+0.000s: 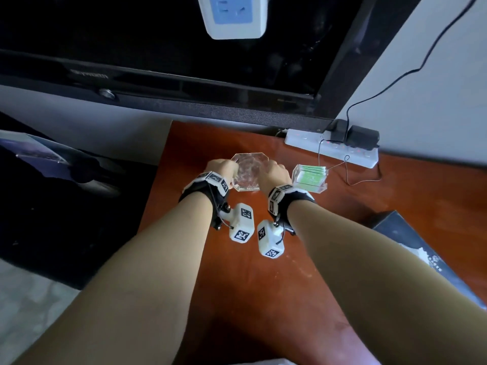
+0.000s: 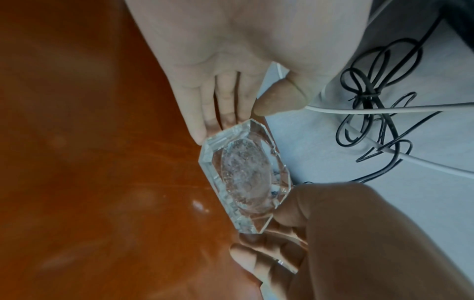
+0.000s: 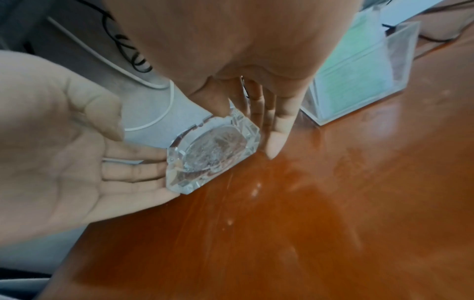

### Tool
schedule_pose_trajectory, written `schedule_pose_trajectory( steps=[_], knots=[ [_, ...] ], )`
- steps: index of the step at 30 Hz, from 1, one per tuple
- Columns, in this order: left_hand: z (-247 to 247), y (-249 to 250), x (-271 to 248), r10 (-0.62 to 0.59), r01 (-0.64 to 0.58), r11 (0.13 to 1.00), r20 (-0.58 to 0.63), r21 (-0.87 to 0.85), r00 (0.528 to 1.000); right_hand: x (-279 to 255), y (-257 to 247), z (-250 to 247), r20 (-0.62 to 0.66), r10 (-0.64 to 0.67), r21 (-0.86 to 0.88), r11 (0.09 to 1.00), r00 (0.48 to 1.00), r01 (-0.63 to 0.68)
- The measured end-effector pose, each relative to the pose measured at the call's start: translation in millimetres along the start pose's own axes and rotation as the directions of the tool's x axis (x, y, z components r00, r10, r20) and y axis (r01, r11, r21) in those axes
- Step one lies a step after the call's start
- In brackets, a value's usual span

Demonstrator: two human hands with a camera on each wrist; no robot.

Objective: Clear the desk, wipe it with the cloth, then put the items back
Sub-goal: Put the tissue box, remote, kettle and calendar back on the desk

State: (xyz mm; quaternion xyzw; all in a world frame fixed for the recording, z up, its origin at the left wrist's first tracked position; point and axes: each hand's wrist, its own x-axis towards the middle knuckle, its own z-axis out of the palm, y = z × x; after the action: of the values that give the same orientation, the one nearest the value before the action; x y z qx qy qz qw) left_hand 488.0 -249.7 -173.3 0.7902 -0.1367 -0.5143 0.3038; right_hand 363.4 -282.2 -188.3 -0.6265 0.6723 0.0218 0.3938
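Observation:
A clear cut-glass ashtray (image 1: 249,171) (image 2: 246,174) (image 3: 212,156) is at the back of the reddish-brown desk (image 1: 263,285), between both hands. My left hand (image 1: 224,167) (image 2: 225,113) (image 3: 138,154) has straight fingers against the ashtray's left side, with the thumb just off the rim. My right hand (image 1: 274,172) (image 2: 277,233) (image 3: 256,125) pinches the right side, thumb tip on the rim and fingers along the wall. I cannot tell whether the ashtray rests on the desk or is lifted. No cloth is in view.
A clear acrylic holder with green cards (image 1: 311,177) (image 3: 359,81) stands just right of the ashtray. A white power strip (image 1: 332,148) with black adapters lies at the back right. Tangled cables (image 2: 372,101) lie behind the desk. A dark box (image 1: 421,254) sits front right; a television (image 1: 184,61) hangs above.

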Motion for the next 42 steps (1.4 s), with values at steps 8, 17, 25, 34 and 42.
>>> schedule_pose_trajectory(
  steps=[8, 17, 25, 34, 42],
  knots=[
    [7, 31, 22, 0.058, -0.056, 0.997, 0.059, -0.044, 0.997, 27, -8, -11, -0.071, 0.005, 0.003, 1.0, 0.997, -0.005],
    [14, 35, 36, 0.093, -0.101, 0.991, 0.092, 0.083, 0.991, 33, -4, 2, -0.075, 0.026, 0.087, 0.996, 0.997, -0.019],
    [23, 32, 41, 0.157, -0.177, 0.959, 0.108, 0.222, 0.982, 32, 5, 6, -0.112, 0.013, 0.127, 0.992, 0.994, 0.001],
    [21, 12, 39, 0.272, -0.283, 0.956, 0.127, 0.074, 0.954, 27, 13, 10, -0.173, 0.001, 0.237, 0.971, 0.985, 0.041],
    [23, -25, 65, 0.18, -0.182, 0.983, 0.038, 0.037, 0.983, 26, 22, 12, -0.101, 0.069, 0.243, 0.969, 0.992, -0.043]
  ],
)
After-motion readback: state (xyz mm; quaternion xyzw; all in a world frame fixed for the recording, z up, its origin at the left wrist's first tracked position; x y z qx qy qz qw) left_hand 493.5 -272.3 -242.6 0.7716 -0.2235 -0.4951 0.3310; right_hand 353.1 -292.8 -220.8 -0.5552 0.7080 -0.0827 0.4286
